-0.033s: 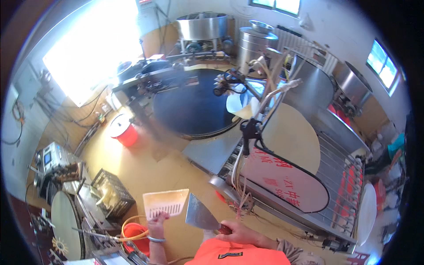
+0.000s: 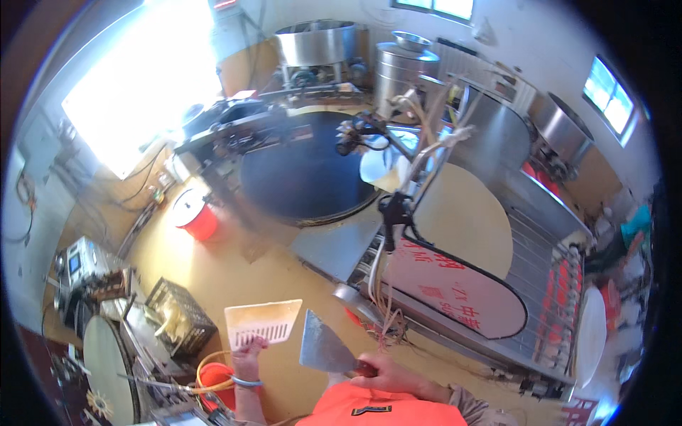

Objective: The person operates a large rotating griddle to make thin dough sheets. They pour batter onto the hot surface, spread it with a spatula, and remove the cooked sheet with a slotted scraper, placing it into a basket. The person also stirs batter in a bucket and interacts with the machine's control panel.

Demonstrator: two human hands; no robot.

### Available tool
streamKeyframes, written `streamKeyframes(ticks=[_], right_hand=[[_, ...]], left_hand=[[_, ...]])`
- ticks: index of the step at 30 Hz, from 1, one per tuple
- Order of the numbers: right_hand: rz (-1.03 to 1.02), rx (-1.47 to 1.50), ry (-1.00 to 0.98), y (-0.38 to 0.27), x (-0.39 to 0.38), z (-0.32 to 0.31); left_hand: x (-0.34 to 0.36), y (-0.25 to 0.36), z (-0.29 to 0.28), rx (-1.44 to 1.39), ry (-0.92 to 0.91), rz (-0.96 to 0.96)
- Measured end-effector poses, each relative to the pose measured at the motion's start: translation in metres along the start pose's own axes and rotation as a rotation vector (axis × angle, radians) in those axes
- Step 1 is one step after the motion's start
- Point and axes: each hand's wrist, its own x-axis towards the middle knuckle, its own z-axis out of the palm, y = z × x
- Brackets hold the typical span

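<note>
My left hand [image 2: 247, 361] grips the lower edge of a pale, slotted plastic scoop [image 2: 263, 319], holding it out over the floor. A light-coloured band circles that wrist. To the right, my right hand [image 2: 389, 376] is wrapped round the dark red handle of a wide metal scraper [image 2: 323, 344]. The scraper's blade points up and left, a small gap away from the scoop. Below my right hand lies the bright orange apron [image 2: 383, 408] on my body.
A large round black hot plate [image 2: 302, 170] stands ahead, with a thin round pancake sheet [image 2: 465, 216] on the slatted conveyor [image 2: 526, 241] to its right. A red bucket [image 2: 195, 214], a dark crate [image 2: 177, 319] and another red bucket [image 2: 217, 387] stand on the left.
The surroundings and the scoop have shifted slightly left in the picture. Both hands keep their holds.
</note>
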Motion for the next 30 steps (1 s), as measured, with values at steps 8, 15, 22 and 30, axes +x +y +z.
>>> streamKeyframes(ticks=[8, 15, 22, 30], right_hand=[[0.084, 0.364, 0.959, -0.06, -0.148, -0.059], [0.127, 0.236, 1.433, -0.038, -0.268, -0.158], [-0.425, 0.925, 1.094, 0.048, -0.309, -0.226], [-0.533, 1.088, 1.591, 0.104, -0.378, -0.294]], left_hand=[[0.04, 0.138, 0.093, -0.145, -0.676, 0.22], [-0.054, 0.198, 0.223, 0.12, -0.905, 0.255], [-0.193, 0.201, 0.466, 0.032, -1.029, 0.258], [-0.288, 0.166, 0.68, -0.119, -1.389, -0.417]])
